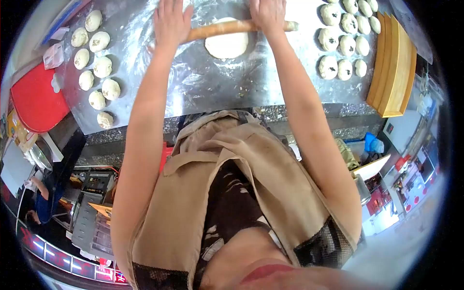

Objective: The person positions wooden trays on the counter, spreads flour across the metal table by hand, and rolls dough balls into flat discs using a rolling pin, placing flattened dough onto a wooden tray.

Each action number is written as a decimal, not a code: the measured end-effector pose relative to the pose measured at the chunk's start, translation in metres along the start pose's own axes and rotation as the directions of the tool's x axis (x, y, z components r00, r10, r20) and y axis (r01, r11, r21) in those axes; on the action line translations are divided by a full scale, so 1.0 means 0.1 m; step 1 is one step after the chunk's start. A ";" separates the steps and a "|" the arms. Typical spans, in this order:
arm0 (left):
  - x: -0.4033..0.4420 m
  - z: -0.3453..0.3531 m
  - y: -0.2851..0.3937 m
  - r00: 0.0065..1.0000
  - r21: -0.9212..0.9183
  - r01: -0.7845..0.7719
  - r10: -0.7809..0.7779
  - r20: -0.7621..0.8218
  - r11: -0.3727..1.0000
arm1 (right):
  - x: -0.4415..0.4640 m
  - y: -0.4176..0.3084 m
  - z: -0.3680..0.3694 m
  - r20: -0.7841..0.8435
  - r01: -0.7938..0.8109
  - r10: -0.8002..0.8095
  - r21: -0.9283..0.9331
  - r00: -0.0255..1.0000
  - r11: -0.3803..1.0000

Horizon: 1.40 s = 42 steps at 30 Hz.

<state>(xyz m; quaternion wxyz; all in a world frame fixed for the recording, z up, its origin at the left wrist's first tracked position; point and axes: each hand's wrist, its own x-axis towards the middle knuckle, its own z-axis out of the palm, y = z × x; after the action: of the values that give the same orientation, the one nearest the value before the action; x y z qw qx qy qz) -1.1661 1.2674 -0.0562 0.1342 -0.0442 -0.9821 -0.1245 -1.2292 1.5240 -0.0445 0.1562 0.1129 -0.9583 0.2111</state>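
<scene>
A wooden rolling pin [222, 30] lies across a flat round of dough [227, 47] on the floured metal worktop [203, 92]. My left hand [171, 21] rests over the pin's left part, fingers stretched forward and thumb apart. Over its right part lies my right hand [268, 14], palm down with fingers extended; the fingertips reach the top edge of the view. Both palms press on the pin rather than wrap round it. The dough sits between my hands, its upper part crossed by the pin.
Several dough balls [102, 66] stand at the worktop's left, and several more with dark spots [328, 67] at its right. Stacked wooden trays [397, 67] border the right edge. A red seat-like object [39, 99] is at left. Another person's arm [41, 187] shows at lower left.
</scene>
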 end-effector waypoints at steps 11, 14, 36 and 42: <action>-0.19 -0.08 0.88 0.961 -0.408 0.041 0.075 0.265 0.912 | -1.90 -0.14 -0.84 0.308 0.237 -0.209 -0.056 0.928 0.970; -0.30 -0.27 0.70 0.843 -0.334 0.231 -0.016 0.538 0.914 | -1.90 -0.32 -0.99 0.260 0.230 -0.216 -0.024 0.941 0.973; -1.68 -0.77 0.38 0.943 0.018 0.291 -0.290 0.165 0.956 | -1.23 -0.66 -0.36 0.335 0.239 -0.208 -0.052 0.919 0.970; -0.42 -0.43 -0.53 0.975 0.183 0.219 -0.205 -0.089 0.959 | 0.11 -0.91 0.40 0.095 0.207 -0.213 0.074 0.972 0.976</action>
<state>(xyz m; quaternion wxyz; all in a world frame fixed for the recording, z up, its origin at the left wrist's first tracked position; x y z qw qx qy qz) -1.1212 1.2033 -0.0400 0.1577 0.0787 -0.9833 -0.0447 -1.2240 1.4245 -0.0419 0.1246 0.2293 -0.9405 0.2177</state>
